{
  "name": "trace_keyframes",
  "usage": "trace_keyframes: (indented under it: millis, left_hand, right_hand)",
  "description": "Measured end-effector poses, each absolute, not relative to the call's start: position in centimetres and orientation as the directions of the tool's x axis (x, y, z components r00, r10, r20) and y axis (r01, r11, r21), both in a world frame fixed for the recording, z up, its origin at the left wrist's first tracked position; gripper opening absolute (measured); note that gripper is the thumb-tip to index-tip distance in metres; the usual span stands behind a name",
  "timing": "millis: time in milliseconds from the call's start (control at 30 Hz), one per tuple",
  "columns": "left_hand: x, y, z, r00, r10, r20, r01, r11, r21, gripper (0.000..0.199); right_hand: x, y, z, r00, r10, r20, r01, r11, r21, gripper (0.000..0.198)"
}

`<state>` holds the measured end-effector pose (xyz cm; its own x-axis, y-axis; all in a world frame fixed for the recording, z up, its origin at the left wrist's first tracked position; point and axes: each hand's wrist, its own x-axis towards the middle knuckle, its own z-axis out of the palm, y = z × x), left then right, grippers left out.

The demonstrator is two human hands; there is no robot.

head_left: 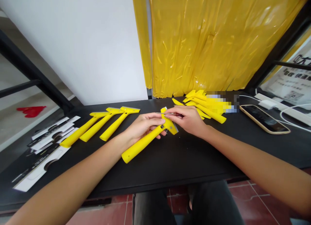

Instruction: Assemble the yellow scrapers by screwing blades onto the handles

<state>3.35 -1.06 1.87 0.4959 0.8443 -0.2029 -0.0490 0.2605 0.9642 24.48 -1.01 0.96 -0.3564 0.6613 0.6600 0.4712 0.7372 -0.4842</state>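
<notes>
My left hand (145, 125) is closed around the neck of a yellow scraper (143, 145), just below its head. The scraper's long handle slants down toward the table's front edge, and a metal blade edge shows on its wide head. Pinched in my right hand (190, 118) is a small screwdriver (179, 114) with a dark red handle. Its thin metal shaft lies across the scraper head and points left, toward my left fingers. Whether the tip touches a screw is hard to make out. My right fingers partly cover the head.
Three yellow scrapers (116, 125) lie at the left, beside white-and-black blade packaging cards (41, 168). A pile of yellow scraper parts (206, 108) is behind my right hand. A phone (264, 118), white cables and a power strip (286, 110) occupy the right of the black table (194, 160).
</notes>
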Motion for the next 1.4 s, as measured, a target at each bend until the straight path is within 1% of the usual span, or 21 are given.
trace_keyframes:
  millis: [167, 267, 467, 667, 800, 900, 1033, 1133, 1300, 1400]
  left_hand:
    - [3.4, -1.2, 2.0, 0.495, 0.846, -0.197, -0.044, 0.251, 0.967, 0.035]
    - [3.4, -1.4, 2.1, 0.486, 0.852, -0.196, -0.037, 0.244, 0.969, 0.034]
    - [3.5, -1.3, 2.0, 0.476, 0.860, -0.185, -0.048, 0.235, 0.971, 0.035]
    - [3.4, -1.3, 1.8, 0.485, 0.861, -0.155, -0.050, 0.204, 0.978, 0.034]
    - [3.4, -1.4, 2.0, 0.483, 0.861, -0.156, -0.049, 0.204, 0.978, 0.034]
    - [3.4, -1.5, 2.1, 0.483, 0.861, -0.157, -0.040, 0.202, 0.979, 0.031]
    - [3.3, -1.5, 2.0, 0.483, 0.864, -0.145, -0.033, 0.184, 0.982, 0.026]
    - [3.3, -1.6, 1.9, 0.471, 0.872, -0.130, -0.024, 0.160, 0.987, 0.025]
    - [3.7, -2.1, 2.4, 0.451, 0.887, -0.098, -0.015, 0.118, 0.993, 0.022]
    - [3.8, -2.3, 2.6, 0.432, 0.897, -0.096, -0.004, 0.108, 0.994, 0.021]
  right_hand:
    - [24.5, -0.9, 0.9, -0.415, 0.633, 0.654, 0.460, 0.766, -0.450, 0.016]
    - [24.6, -0.8, 0.9, -0.437, 0.632, 0.640, 0.451, 0.770, -0.452, 0.016]
    - [24.4, -1.0, 1.1, -0.386, 0.661, 0.643, 0.492, 0.738, -0.463, 0.016]
    - [24.5, -1.0, 0.8, -0.381, 0.632, 0.675, 0.509, 0.752, -0.418, 0.018]
    - [24.7, -1.0, 0.8, -0.377, 0.618, 0.691, 0.499, 0.763, -0.411, 0.019]
    - [24.8, -1.2, 1.0, -0.409, 0.596, 0.691, 0.488, 0.783, -0.386, 0.019]
    - [25.0, -1.3, 1.4, -0.472, 0.585, 0.660, 0.524, 0.788, -0.323, 0.021]
    - [25.1, -1.3, 1.6, -0.500, 0.584, 0.640, 0.537, 0.788, -0.300, 0.021]
    - [25.2, -1.5, 1.9, -0.502, 0.603, 0.620, 0.559, 0.773, -0.300, 0.016]
    - [25.1, -1.5, 2.0, -0.477, 0.631, 0.611, 0.550, 0.757, -0.352, 0.011]
